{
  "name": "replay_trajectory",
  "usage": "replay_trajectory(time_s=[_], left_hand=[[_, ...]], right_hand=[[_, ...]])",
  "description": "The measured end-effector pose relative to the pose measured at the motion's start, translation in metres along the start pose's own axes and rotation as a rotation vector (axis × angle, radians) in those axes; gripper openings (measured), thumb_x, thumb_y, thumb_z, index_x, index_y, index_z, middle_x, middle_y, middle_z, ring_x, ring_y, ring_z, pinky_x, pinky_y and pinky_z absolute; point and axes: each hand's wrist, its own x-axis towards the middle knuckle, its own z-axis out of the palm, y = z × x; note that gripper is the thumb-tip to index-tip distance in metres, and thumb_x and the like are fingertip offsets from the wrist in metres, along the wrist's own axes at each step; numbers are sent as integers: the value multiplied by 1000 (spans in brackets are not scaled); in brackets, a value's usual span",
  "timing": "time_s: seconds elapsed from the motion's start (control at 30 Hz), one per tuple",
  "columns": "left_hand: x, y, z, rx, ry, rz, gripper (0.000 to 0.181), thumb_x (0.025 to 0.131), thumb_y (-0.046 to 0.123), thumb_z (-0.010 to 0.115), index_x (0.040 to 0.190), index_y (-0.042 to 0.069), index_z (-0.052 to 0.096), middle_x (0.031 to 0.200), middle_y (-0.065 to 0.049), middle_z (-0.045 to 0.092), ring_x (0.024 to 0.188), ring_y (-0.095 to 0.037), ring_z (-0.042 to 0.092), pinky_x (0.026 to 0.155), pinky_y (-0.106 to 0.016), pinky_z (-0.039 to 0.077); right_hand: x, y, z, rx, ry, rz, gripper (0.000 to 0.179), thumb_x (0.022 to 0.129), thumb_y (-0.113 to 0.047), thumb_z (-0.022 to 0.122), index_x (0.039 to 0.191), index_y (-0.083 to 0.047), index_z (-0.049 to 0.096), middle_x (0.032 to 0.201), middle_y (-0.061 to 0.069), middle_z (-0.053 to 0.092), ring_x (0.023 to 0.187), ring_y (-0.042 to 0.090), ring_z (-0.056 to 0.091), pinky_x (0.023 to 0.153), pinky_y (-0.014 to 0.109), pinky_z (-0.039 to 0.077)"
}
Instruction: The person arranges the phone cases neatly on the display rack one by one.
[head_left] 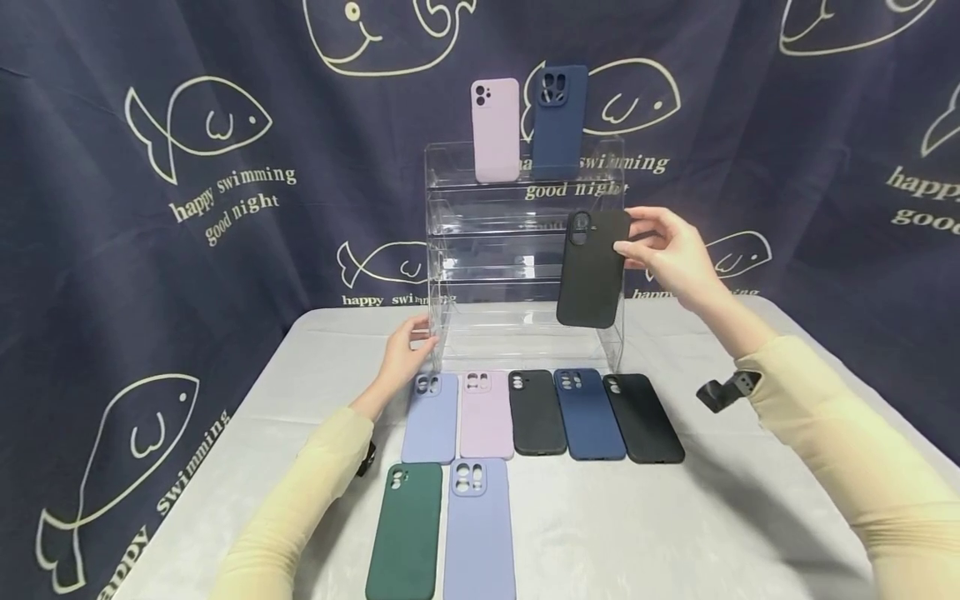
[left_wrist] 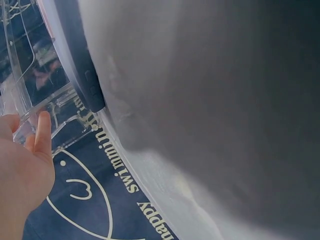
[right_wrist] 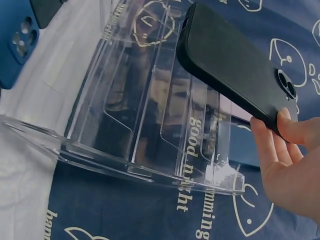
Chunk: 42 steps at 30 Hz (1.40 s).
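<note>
My right hand (head_left: 675, 254) pinches a black phone case (head_left: 592, 271) by its upper right edge, thumb in front and fingers behind. The case hangs upright before the right part of a clear tiered display stand (head_left: 525, 321), its camera cutout at the top. In the right wrist view the black case (right_wrist: 235, 65) slants above the tiers. My left hand (head_left: 405, 354) holds the stand's lower left side, with thumb and fingers at the clear edge (left_wrist: 30, 112). On the top tier stand a pink phone case (head_left: 497, 133) and a dark blue one (head_left: 558, 125).
Before the stand, a row of cases lies flat: lavender (head_left: 431, 425), pink (head_left: 486, 421), black (head_left: 538, 421), dark blue (head_left: 592, 421) and another black one. Nearer lie a green case (head_left: 405, 529) and a larger lavender one (head_left: 480, 537). A fish-patterned curtain (head_left: 247, 208) hangs behind the table.
</note>
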Motion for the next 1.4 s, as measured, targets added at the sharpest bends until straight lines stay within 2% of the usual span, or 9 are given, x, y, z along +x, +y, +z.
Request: replay_trajectory(time_s=[0.5,0.7,0.93,1.13,1.4], left_hand=[[2,4,-4,32,-6,-12,44,88,11,64,128,1,49,123,-20,57,107,-33,61,86,-42,57],[3,2,-4,30,0,-27,44,88,11,64,128,1,50,122,-20,58,108,-33,60,88,-42,56],[0,1,-5,35,12,-7,45,87,10,65,128,-1,50,115,-22,60,106,-35,60,87,-44,56],[-2,2,-3,23,13,-17,44,87,10,65,127,0,51,114,-22,62,106,-35,61,87,-44,56],[-3,1,-1,11,23,13,45,86,8,65,127,-1,50,110,-23,63,104,-37,61,89,-44,55]], right_hand=[[42,-15,-2,146,67,-23,47,80,3,69,124,-2,54,86,-6,58,68,1,61,65,16,58],[58,-23,-3,148,96,-34,45,79,4,69,122,-3,56,85,-6,58,67,1,61,63,15,57],[76,-30,-1,174,120,-55,43,77,6,69,118,-3,58,79,-5,58,64,0,62,60,13,57],[92,-32,0,169,171,-63,42,76,6,70,116,-4,60,78,-6,57,63,0,60,57,11,55],[113,-32,1,162,219,-44,43,77,4,70,118,-2,58,78,-9,59,66,-1,60,57,9,55]])
